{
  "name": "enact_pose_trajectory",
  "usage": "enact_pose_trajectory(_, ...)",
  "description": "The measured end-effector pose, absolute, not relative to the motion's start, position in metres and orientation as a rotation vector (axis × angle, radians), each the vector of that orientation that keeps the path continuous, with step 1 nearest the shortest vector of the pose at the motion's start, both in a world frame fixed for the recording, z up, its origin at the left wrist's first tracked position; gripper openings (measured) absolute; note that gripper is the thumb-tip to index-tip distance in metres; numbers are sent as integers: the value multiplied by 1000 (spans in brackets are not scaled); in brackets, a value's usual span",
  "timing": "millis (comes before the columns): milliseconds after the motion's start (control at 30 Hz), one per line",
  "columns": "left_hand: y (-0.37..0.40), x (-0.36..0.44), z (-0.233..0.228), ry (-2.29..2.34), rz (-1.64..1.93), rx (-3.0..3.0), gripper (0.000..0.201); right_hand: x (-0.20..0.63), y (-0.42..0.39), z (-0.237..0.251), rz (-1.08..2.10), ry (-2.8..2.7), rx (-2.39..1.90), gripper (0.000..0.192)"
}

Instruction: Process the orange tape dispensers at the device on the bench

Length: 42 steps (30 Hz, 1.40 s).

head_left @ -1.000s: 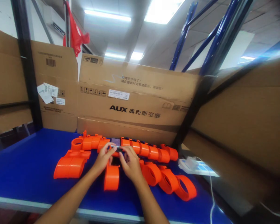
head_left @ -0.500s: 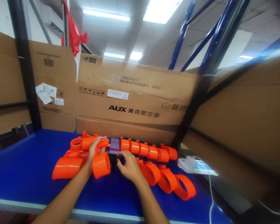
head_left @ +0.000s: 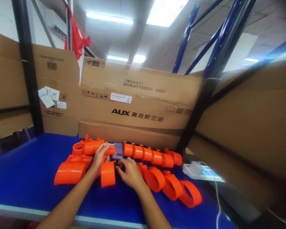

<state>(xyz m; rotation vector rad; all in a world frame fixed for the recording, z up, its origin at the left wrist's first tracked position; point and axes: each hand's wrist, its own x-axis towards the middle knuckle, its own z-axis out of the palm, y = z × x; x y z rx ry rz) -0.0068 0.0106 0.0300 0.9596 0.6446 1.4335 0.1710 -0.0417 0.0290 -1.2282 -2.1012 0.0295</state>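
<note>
My left hand [head_left: 99, 161] is closed around an orange plastic ring-shaped part [head_left: 108, 174], whose round collar hangs below the fingers. A thin pale edge [head_left: 108, 144] shows by the fingertips; I cannot make out what it is. Just right of the held part, my right hand [head_left: 129, 171] has its fingers loosely bent and the thumb apart, with no object visible in them. A phone [head_left: 118, 150] with a lit screen lies beyond both hands, its lower part partly hidden.
Similar orange parts stand in rows on the blue tabletop [head_left: 21, 168]: a joined pair [head_left: 70, 172] at left, a back row [head_left: 147, 154] and several tilted rings [head_left: 190, 194] at right. A white power strip [head_left: 202, 171] with a cable lies far right. Cardboard [head_left: 133, 114] walls the back.
My left hand has moved slightly right with the orange part, whose collar has turned. My right hand has shifted a little left, closer to it. The view has tilted slightly.
</note>
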Motion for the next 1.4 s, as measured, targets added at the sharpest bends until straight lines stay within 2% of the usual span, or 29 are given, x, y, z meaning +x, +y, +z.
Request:
enact_pose_trajectory(233,-2,6,22,681,1217,1280,42,175,-40,35,151,-1872,-1106,22)
enact_pose_trajectory(567,-7,14,18,611,1067,1449,38,175,-32,28,291,-1706,-1145,26)
enact_pose_trajectory(933,-9,14,20,582,1117,1446,43,175,-21,27,609,-1461,-945,29)
enact_pose_trajectory(1100,-8,14,19,594,1131,1429,46,175,-21,27,660,-1416,-927,28)
enact_pose_trajectory(1400,-5,7,24,612,1199,1388,38,177,-19,29,625,-1388,-942,29)
